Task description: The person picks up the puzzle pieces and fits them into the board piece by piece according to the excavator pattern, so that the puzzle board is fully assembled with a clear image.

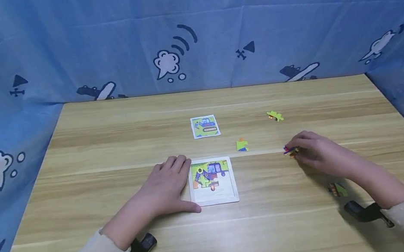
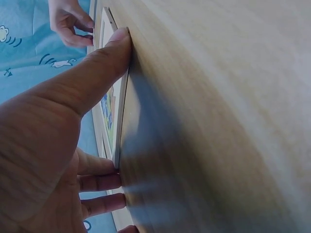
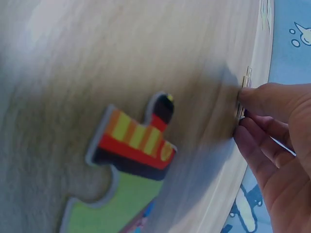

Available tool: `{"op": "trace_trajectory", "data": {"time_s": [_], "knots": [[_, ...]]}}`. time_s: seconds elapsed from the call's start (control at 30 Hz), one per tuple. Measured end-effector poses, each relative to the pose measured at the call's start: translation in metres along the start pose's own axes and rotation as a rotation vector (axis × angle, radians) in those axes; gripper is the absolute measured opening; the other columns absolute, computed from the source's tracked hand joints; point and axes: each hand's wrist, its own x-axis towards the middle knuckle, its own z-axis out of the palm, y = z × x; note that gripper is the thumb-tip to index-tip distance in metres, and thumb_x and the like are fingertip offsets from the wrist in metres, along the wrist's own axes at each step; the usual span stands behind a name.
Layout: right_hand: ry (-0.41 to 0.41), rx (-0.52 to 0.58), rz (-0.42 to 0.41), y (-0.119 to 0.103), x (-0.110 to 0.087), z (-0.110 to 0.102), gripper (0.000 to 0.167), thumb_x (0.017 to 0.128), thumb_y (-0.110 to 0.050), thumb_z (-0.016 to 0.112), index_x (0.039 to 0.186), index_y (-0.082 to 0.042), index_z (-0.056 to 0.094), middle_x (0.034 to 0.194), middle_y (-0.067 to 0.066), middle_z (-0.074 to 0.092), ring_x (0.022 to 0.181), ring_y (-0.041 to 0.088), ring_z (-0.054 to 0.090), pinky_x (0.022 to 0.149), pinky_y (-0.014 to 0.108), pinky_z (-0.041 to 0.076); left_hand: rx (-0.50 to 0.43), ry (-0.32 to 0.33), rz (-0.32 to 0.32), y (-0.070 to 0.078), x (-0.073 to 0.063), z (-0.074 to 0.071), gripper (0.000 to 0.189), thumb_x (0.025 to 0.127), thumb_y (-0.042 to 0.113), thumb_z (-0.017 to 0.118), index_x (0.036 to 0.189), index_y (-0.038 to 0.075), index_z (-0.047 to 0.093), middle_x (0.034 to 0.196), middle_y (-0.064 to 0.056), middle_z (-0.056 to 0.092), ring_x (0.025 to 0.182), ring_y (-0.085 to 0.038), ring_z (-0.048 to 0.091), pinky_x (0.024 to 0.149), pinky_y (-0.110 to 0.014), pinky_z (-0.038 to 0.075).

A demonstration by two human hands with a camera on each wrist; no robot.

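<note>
A square white puzzle frame [image 1: 225, 195] lies flat on the table, its upper left part filled with joined pieces of a purple vehicle on green. My left hand [image 1: 168, 187] rests along the frame's left side. Its thumb touches the near left corner and the index finger the far one. To the right, my right hand [image 1: 319, 153] pinches a small multicoloured puzzle piece [image 1: 290, 151] between thumb and fingers, low at the table. Fingers hide much of that piece. Nearer me, by the right wrist, lies a green piece with red and yellow stripes [image 3: 133, 145].
A small picture card [image 1: 206, 134] lies beyond the frame. One green piece [image 1: 242, 145] sits between frame and right hand, another green piece [image 1: 275, 116] farther back. Blue printed cloth [image 1: 214, 50] borders the wooden table [image 1: 128, 132] at the back and sides.
</note>
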Motion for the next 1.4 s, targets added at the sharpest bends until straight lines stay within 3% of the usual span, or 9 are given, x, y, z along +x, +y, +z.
{"op": "trace_trajectory", "data": {"time_s": [0.27,0.6,0.87,1.0,1.17,1.4], "knots": [[-0.003,-0.039,-0.007,0.001,0.001,-0.003,0.034,0.084,0.009,0.078,0.117,-0.001,0.075,0.116,0.017,0.071,0.106,0.035,0.071,0.087,0.052,0.06,-0.005,0.005,0.005,0.0,0.0,0.0,0.122,0.075,0.076,0.079,0.159,0.0,0.035,0.158,-0.016,0.043,0.145,-0.036,0.041,0.119,-0.059,0.04],[0.038,-0.067,-0.057,0.003,-0.001,0.001,0.036,0.082,0.008,0.081,0.116,-0.001,0.075,0.106,0.009,0.071,0.089,0.02,0.07,0.074,0.037,0.061,-0.012,0.001,-0.004,0.0,0.0,0.0,0.121,0.075,0.075,0.08,0.159,0.0,0.036,0.159,-0.016,0.043,0.146,-0.036,0.041,0.119,-0.06,0.04],[0.09,-0.106,-0.113,0.001,0.0,0.004,0.033,0.081,0.007,0.082,0.112,-0.002,0.075,0.102,0.006,0.07,0.087,0.017,0.067,0.071,0.036,0.059,-0.017,0.001,-0.006,0.0,0.0,0.0,0.122,0.075,0.075,0.08,0.159,0.0,0.036,0.159,-0.017,0.042,0.146,-0.036,0.041,0.118,-0.061,0.04],[0.104,-0.084,-0.124,-0.014,0.007,0.005,0.033,0.083,0.005,0.082,0.114,-0.003,0.075,0.103,0.005,0.07,0.086,0.014,0.067,0.071,0.034,0.06,-0.016,0.007,-0.009,-0.001,-0.001,0.0,0.121,0.074,0.075,0.08,0.159,0.0,0.036,0.159,-0.017,0.043,0.146,-0.036,0.041,0.118,-0.061,0.04],[0.071,-0.033,-0.112,-0.049,0.02,0.009,0.033,0.088,-0.001,0.079,0.12,-0.006,0.075,0.107,0.005,0.069,0.09,0.011,0.065,0.074,0.031,0.061,-0.012,0.01,-0.003,-0.001,-0.001,0.001,0.121,0.075,0.075,0.08,0.159,0.0,0.036,0.159,-0.016,0.043,0.147,-0.036,0.041,0.118,-0.061,0.04],[0.044,-0.031,-0.18,-0.095,0.035,0.024,0.031,0.089,-0.007,0.08,0.12,-0.008,0.075,0.11,0.005,0.07,0.095,0.012,0.066,0.081,0.03,0.063,-0.009,0.008,-0.001,-0.001,0.0,0.001,0.121,0.075,0.076,0.08,0.159,0.0,0.036,0.159,-0.016,0.043,0.146,-0.036,0.041,0.117,-0.061,0.041]]}}
